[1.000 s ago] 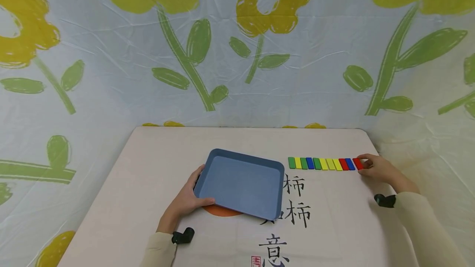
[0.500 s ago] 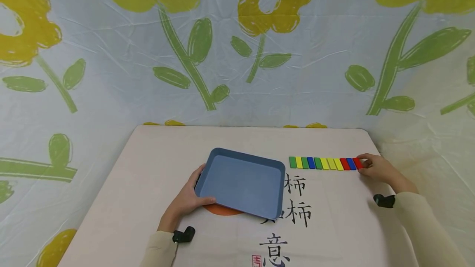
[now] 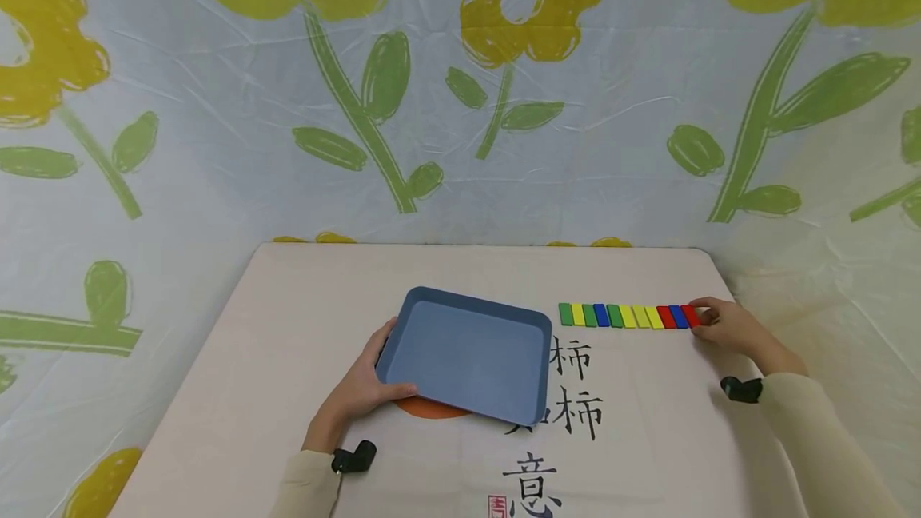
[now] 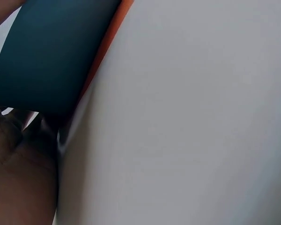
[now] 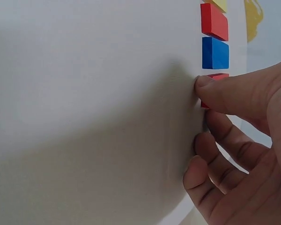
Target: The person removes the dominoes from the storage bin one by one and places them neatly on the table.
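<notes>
My left hand (image 3: 360,384) grips a shallow blue-grey tray (image 3: 468,354) by its left end, the thumb along the front rim. In the left wrist view the tray's outer wall (image 4: 44,56) looms dark beside the hand. To the right, my right hand (image 3: 741,332) pinches a small red block (image 3: 691,316) between thumb and fingers. This block ends a straight row of flat coloured blocks, right beside a blue block (image 3: 679,316). Seen from the right wrist, the thumb (image 5: 232,93) covers much of the red block; the other fingers are loosely curled.
The row continues leftward through another red block (image 3: 666,316) and several yellow, green and blue ones to a green block (image 3: 566,314). Black brush characters (image 3: 531,486) mark the tablecloth in front, and the tray overlaps an orange printed shape (image 3: 432,410). Flowered cloth (image 3: 576,198) hangs behind the table.
My right hand has shifted slightly left with the red block, narrowing its gap to the blue block. The left hand and tray have stayed in place.
</notes>
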Available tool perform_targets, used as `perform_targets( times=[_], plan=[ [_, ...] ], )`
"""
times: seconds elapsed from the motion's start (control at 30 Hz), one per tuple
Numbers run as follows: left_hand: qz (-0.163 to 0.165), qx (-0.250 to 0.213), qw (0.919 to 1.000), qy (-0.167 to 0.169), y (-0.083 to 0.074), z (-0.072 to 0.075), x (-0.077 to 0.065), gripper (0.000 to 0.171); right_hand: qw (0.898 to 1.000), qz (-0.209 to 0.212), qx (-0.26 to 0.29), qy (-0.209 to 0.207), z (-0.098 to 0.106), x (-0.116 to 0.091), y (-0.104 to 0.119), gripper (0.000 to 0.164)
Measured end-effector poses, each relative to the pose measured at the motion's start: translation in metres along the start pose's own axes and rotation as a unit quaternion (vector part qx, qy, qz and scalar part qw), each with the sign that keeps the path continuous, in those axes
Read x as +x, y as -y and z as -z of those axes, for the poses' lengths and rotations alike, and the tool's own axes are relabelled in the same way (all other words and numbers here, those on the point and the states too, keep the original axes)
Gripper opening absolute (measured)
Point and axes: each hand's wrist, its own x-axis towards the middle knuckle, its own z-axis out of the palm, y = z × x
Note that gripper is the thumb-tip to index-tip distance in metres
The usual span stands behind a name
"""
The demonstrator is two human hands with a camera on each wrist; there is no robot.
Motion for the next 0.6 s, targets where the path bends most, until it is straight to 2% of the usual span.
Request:
perform_targets(
  times=[0.23,0.33,0.6],
  plan=[
    [-0.003,0.031,0.9994,0.012,-0.005,-0.001,0.003,0.124,1.0,-0.011,0.006,0.001,0.001,-0.008,-0.001,0.057],
    [-0.013,0.047,0.9987,0.011,-0.006,0.003,0.002,0.125,1.0,-0.003,0.015,-0.007,0.0,-0.008,0.0,0.061],
    [-0.039,0.022,0.9989,0.014,-0.005,0.021,-0.002,0.122,0.998,0.004,0.009,-0.063,-0.013,-0.016,-0.001,0.069]
  ],
)
